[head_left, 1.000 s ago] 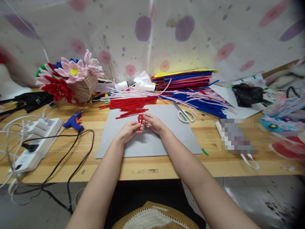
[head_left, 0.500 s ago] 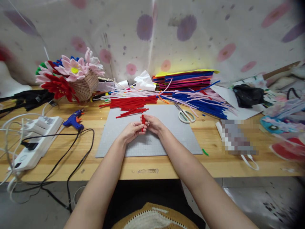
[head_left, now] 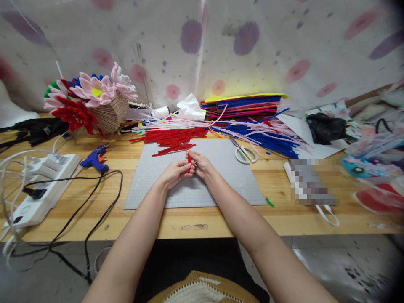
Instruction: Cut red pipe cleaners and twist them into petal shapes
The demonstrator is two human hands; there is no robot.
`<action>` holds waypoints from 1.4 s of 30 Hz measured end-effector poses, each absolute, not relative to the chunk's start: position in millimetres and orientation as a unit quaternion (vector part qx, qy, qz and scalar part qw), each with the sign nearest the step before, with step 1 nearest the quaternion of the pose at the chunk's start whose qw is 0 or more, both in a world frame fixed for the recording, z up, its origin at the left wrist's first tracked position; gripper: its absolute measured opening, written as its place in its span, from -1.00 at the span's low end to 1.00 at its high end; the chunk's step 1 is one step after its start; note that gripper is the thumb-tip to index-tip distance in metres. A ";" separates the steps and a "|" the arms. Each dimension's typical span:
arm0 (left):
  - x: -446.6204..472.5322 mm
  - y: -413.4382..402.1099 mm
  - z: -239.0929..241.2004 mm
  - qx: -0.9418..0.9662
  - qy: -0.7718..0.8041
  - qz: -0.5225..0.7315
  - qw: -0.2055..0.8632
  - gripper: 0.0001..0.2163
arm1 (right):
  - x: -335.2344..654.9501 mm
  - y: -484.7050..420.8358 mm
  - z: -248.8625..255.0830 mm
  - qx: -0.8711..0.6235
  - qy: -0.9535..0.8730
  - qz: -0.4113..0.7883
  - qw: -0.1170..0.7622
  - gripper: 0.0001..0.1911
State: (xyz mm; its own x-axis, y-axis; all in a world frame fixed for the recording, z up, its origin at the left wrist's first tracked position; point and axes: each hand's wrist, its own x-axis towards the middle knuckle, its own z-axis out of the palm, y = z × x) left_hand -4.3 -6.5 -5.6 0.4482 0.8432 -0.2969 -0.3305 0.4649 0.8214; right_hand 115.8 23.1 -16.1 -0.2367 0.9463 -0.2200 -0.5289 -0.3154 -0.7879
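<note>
My left hand (head_left: pixel 174 173) and my right hand (head_left: pixel 200 164) meet over the grey cutting mat (head_left: pixel 217 185). Between their fingertips they pinch a short folded red pipe cleaner (head_left: pixel 189 160), pressed flat and standing nearly upright. Both hands are closed on it. Just beyond my fingers lies a pile of red pipe cleaners (head_left: pixel 172 138) at the mat's far edge.
Scissors (head_left: pixel 243 152) lie on the mat's far right corner. Blue and pink pipe cleaners (head_left: pixel 268 136) and stacked felt sheets (head_left: pixel 244 105) sit behind. A blue glue gun (head_left: pixel 93 159), its black cord and a white power strip (head_left: pixel 38 189) are at the left, beside a basket of flowers (head_left: pixel 94 103).
The red pipe cleaner was an open loop between my fingers; now it is squeezed into a narrow folded strip. My hands have drawn closer together.
</note>
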 end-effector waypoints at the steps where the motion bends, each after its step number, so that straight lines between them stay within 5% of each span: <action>1: -4.0 -6.1 -5.3 0.352 0.368 0.380 0.772 -0.93 | 115.4 23.2 -15.7 -0.360 -0.292 0.723 0.513 -0.70; 16: -2.0 -0.6 -9.8 0.401 0.432 0.414 0.694 -0.87 | 118.6 29.0 -12.5 -0.376 -0.267 0.700 0.545 -0.74; 25: -17.1 16.2 -19.5 0.667 0.617 0.393 0.141 -0.79 | 141.2 39.0 -14.8 -0.410 -0.274 0.654 0.574 -0.73; 33: -37.3 39.7 -10.5 0.673 0.706 0.219 -0.030 -0.82 | 142.5 45.1 -26.2 -0.447 -0.295 0.586 0.608 -0.84; 39: -41.7 44.9 5.1 0.681 0.678 0.235 -0.144 -0.83 | 144.8 36.5 -21.7 -0.550 -0.481 0.307 0.610 -0.85; 42: -30.9 38.7 12.5 0.728 0.618 0.245 -0.167 -0.80 | 139.3 24.5 -11.0 -0.519 -0.651 0.160 0.530 -0.72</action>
State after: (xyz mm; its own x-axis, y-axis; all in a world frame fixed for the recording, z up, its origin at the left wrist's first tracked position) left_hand -30.9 38.7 12.5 0.1155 0.8182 0.5632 0.9820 -0.1794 0.0593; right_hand 139.3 24.5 -11.0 0.1012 0.8457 0.5240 0.5061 0.4097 -0.7590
